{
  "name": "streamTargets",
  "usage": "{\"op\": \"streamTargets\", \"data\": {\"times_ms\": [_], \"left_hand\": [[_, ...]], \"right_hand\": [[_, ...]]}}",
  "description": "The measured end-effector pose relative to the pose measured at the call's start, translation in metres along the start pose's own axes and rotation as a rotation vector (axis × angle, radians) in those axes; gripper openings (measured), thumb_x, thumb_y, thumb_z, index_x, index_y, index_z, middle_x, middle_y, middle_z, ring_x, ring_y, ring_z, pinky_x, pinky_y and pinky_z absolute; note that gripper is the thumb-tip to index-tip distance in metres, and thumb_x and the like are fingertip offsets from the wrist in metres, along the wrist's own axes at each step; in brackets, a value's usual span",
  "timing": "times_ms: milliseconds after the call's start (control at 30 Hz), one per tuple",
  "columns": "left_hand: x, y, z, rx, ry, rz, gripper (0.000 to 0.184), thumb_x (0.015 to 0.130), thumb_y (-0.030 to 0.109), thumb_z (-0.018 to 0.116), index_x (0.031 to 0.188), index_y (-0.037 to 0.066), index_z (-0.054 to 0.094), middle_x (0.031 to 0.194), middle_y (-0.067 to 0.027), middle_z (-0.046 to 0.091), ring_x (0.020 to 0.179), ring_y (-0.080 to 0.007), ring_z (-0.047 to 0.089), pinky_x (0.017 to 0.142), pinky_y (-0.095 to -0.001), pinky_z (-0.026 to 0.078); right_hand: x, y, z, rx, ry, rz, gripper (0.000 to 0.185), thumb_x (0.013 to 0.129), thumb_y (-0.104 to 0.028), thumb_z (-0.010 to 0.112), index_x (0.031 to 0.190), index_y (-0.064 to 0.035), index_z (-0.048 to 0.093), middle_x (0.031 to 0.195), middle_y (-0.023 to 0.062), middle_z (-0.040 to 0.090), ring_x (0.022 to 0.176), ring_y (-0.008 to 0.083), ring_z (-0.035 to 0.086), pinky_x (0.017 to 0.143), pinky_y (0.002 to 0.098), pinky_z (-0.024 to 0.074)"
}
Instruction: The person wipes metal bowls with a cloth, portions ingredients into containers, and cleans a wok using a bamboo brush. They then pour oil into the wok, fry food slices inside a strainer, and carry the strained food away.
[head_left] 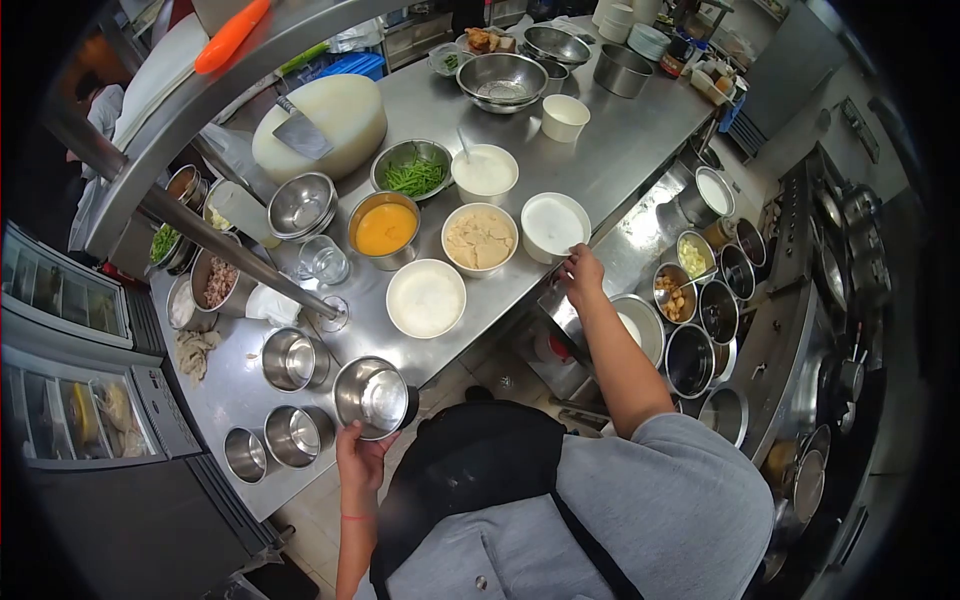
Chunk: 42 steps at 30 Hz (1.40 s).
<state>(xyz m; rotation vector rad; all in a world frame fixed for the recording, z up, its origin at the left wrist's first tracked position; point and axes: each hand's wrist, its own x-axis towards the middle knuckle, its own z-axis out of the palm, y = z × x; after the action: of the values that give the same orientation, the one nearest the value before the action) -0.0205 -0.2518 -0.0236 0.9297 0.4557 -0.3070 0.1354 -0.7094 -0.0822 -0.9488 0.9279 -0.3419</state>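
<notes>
My left hand (363, 458) grips the near rim of an empty steel pot (372, 392) at the table's front edge. My right hand (581, 275) is closed at the rim of a white tub (553, 222) filled with something white; its fingertips are partly hidden. Beside that tub stand a tub of beige crumbly paste (479, 239), a tub of white powder (426, 299) and a white tub with a spoon in it (484, 172). Close by are a steel pot of orange liquid (384, 230) and a bowl of cut green vegetables (414, 177).
Empty steel pots (290, 359) stand at the table's left end, near a bowl of chopped meat (214, 280). A cleaver (301, 135) lies on a thick round chopping block (330, 120). A rail (245, 250) crosses the left side. Pans and stoves (800, 230) line the right.
</notes>
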Motion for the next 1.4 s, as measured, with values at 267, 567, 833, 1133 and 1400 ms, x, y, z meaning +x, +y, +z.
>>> {"op": "streamTargets", "data": {"times_ms": [267, 567, 833, 1133, 1400], "left_hand": [[0.002, 0.013, -0.012, -0.13, -0.065, -0.01, 0.039, 0.09, 0.026, 0.053, 0.122, 0.005, 0.048, 0.126, -0.0114, 0.055, 0.11, -0.0306, 0.059, 0.084, -0.0499, 0.055], [0.007, 0.021, -0.005, -0.013, -0.066, 0.093, 0.045, 0.089, 0.013, 0.055, 0.133, 0.008, 0.044, 0.122, -0.0066, 0.056, 0.105, -0.0205, 0.06, 0.076, -0.036, 0.056], [0.011, 0.021, -0.004, 0.233, 0.013, 0.098, 0.065, 0.086, 0.012, 0.064, 0.145, 0.011, 0.037, 0.124, -0.0059, 0.055, 0.096, -0.0108, 0.058, 0.066, -0.0242, 0.052], [0.01, 0.033, 0.021, 0.432, 0.021, 0.202, 0.071, 0.083, 0.018, 0.072, 0.143, 0.003, 0.038, 0.117, -0.0101, 0.056, 0.078, -0.0106, 0.058, 0.062, -0.0238, 0.05], [0.019, 0.014, 0.008, 0.638, 0.114, 0.375, 0.08, 0.074, 0.036, 0.077, 0.138, 0.002, 0.045, 0.118, -0.0224, 0.054, 0.105, -0.0266, 0.056, 0.091, -0.0338, 0.045]], "right_hand": [[-0.013, 0.004, -0.009, 0.053, 0.009, 0.133, 0.014, 0.072, -0.014, 0.057, 0.082, -0.0083, 0.05, 0.07, 0.0013, 0.042, 0.063, 0.0141, 0.043, 0.06, 0.0356, 0.0384], [-0.013, 0.006, -0.04, 0.271, -0.25, 0.146, 0.062, 0.07, -0.011, 0.055, 0.128, -0.0023, 0.035, 0.123, 0.0237, 0.038, 0.111, 0.039, 0.048, 0.095, 0.0598, 0.0437], [-0.131, -0.039, -0.043, -0.014, -0.428, 0.123, 0.055, 0.07, -0.011, 0.053, 0.123, 0.0019, 0.046, 0.122, 0.0198, 0.051, 0.107, 0.0377, 0.054, 0.092, 0.0517, 0.0491], [-0.199, -0.043, 0.043, -0.374, -0.884, 0.252, 0.056, 0.067, -0.009, 0.057, 0.122, 0.0022, 0.049, 0.116, 0.0175, 0.058, 0.105, 0.0322, 0.059, 0.093, 0.0501, 0.0483], [-0.229, -0.043, 0.111, -0.96, -0.928, 0.037, 0.027, 0.071, -0.002, 0.063, 0.095, -0.0046, 0.053, 0.089, 0.0043, 0.058, 0.077, 0.0154, 0.06, 0.06, 0.0277, 0.0531]]}}
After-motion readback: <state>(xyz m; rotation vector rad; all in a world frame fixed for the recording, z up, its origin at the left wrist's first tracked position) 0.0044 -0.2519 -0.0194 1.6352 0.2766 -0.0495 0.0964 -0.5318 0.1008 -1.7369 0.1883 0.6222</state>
